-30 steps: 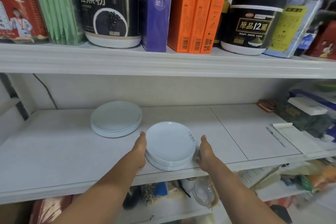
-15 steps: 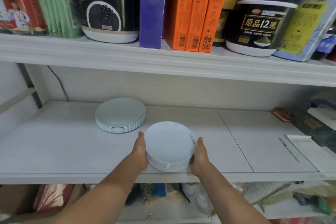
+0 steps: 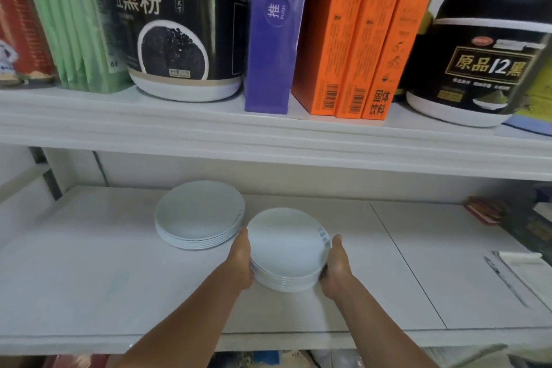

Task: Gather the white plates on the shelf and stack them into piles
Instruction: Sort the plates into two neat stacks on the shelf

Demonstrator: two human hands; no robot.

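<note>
My left hand (image 3: 240, 263) and right hand (image 3: 336, 266) clasp opposite sides of the near pile (image 3: 286, 245) of white plates. The thumbs lie up along the rim, and the fingers curl under the bottom plate, mostly out of sight. I judge the two-sided hold has a reason: several nested plates are heavy and slick, and a grip from both flanks stops the pile shearing or tipping. Whether the pile rests on the shelf (image 3: 89, 278) or is lifted just clear of it, I cannot tell from here. It sits toward the front of the shelf, left of the seam (image 3: 403, 260) in the board.

Just behind and to its left stands the far pile (image 3: 198, 212), squarely stacked and untouched. The two rims are near, perhaps touching; the view does not settle it. Every white plate in sight is in one pile or the other, so the gathering looks close to done. This hold reads as positioning the near pile beside its neighbour.

Overhead, the upper shelf (image 3: 268, 140) carries a black tub (image 3: 179, 36), a purple box (image 3: 273, 33) and three orange boxes (image 3: 358, 39). It hangs low enough that any lift must stay shallow.
</note>
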